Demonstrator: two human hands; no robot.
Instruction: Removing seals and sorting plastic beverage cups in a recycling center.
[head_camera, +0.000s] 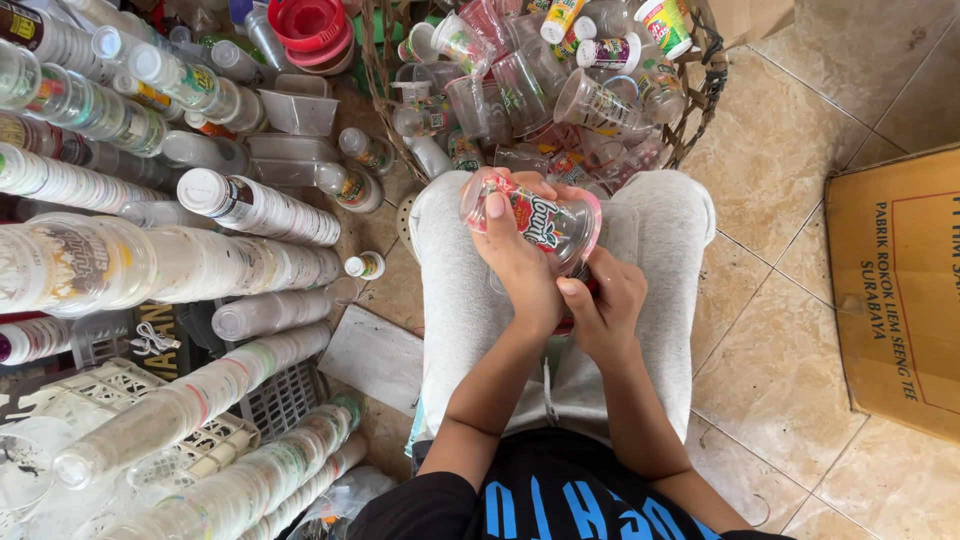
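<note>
A beige tiled floor (790, 330) is carrying everything here. Long nested stacks of clear plastic cups (250, 265) are lying on their sides across its left part, some resting over white plastic crates (140, 400). A wicker basket (700, 90) of loose cups is sitting at the top, and a flattened cardboard box (895, 290) is lying at the right.

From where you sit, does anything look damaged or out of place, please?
Nothing looks damaged. The clear plastic cup sits between the left hand and right hand; loose cups fill the wicker basket, untidy but contained.
</note>
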